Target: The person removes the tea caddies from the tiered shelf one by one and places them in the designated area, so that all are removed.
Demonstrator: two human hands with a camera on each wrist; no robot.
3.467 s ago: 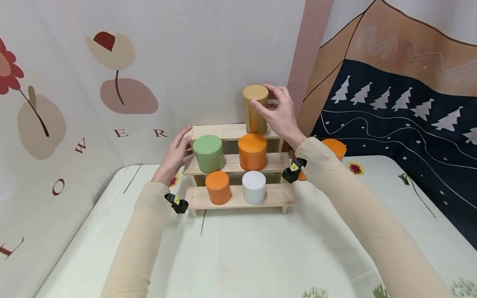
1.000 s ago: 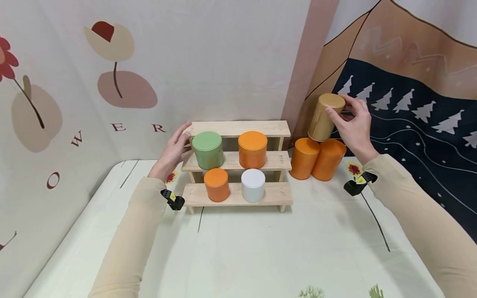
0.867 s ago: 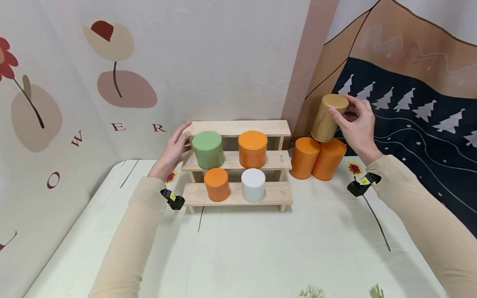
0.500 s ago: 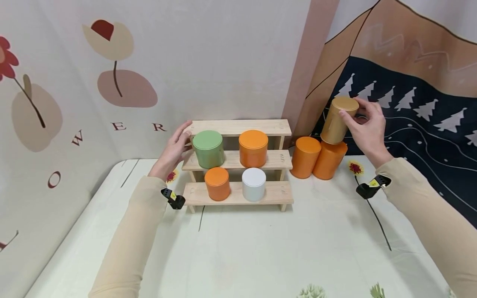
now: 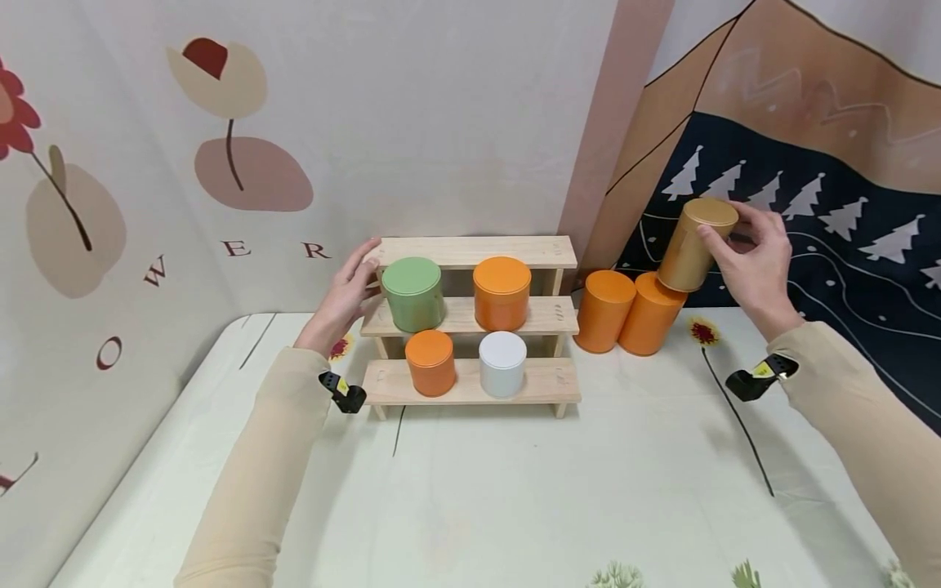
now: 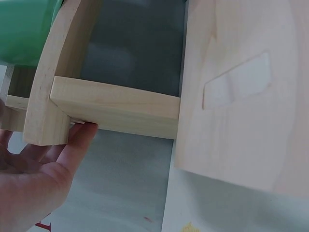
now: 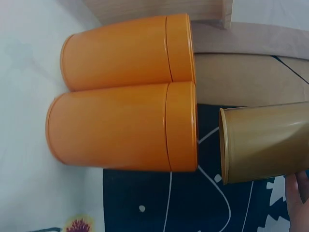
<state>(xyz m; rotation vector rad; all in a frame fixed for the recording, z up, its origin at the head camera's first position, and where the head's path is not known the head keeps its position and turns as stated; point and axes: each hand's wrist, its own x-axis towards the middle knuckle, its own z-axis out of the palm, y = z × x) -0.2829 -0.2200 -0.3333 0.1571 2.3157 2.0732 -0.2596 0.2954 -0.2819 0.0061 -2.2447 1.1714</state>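
Observation:
A gold lidded canister (image 5: 696, 247) is tilted in my right hand (image 5: 760, 265), gripped between thumb and fingers. In the right wrist view the canister (image 7: 265, 142) is apart from two tall orange canisters (image 7: 120, 126) standing side by side. My left hand (image 5: 341, 296) holds the left end of a three-tier wooden stand (image 5: 474, 251); its fingers (image 6: 79, 140) lie against the wood, partly hidden behind it. On the middle tier sit a green tin (image 5: 412, 296) and an orange tin (image 5: 502, 294). The lowest tier carries a small orange tin (image 5: 430, 364) and a white tin (image 5: 503, 365).
A pale cloth with printed flowers covers the table (image 5: 470, 490). Behind the stand hangs a printed curtain (image 5: 426, 122); a dark tree-patterned cloth (image 5: 823, 245) is at the right. The tall orange canisters (image 5: 604, 312) stand just right of the stand.
My right hand has carried the gold canister from the top tier of the stand to the right, past the tall orange canisters. My left hand stays at the stand.

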